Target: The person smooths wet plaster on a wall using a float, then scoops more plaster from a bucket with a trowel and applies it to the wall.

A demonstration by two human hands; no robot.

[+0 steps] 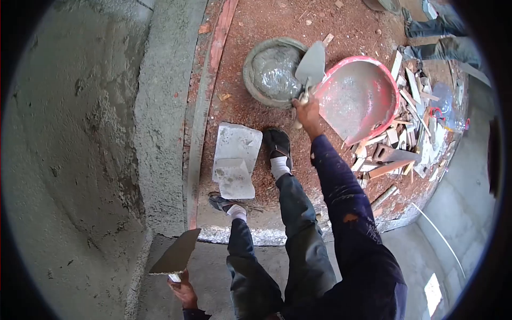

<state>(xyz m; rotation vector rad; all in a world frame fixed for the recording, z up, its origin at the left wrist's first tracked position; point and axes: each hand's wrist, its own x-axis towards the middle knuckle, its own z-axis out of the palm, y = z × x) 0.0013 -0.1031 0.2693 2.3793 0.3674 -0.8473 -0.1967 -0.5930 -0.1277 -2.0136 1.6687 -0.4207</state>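
My right hand (308,113) is wrapped round the handle of a pointed trowel (311,63). Its grey blade lies over the right rim of a round mortar pan (249,80), which holds wet, shiny grey mortar. Right beside it stands a red basin (392,80), coated inside with grey residue. At the lower left, my left hand (184,293) grips the pale handle of a plasterer's hawk (177,253), a flat grey-brown board tilted near the wall's foot. Its far face is hidden.
A plastered wall (80,133) rises on the left, beside a wooden plank (213,58). Pale slabs (237,144) lie by my feet. Wood scraps (408,117), a handsaw (394,154) and a clear plastic bottle (445,101) lie right. Another person's legs (442,48) show top right.
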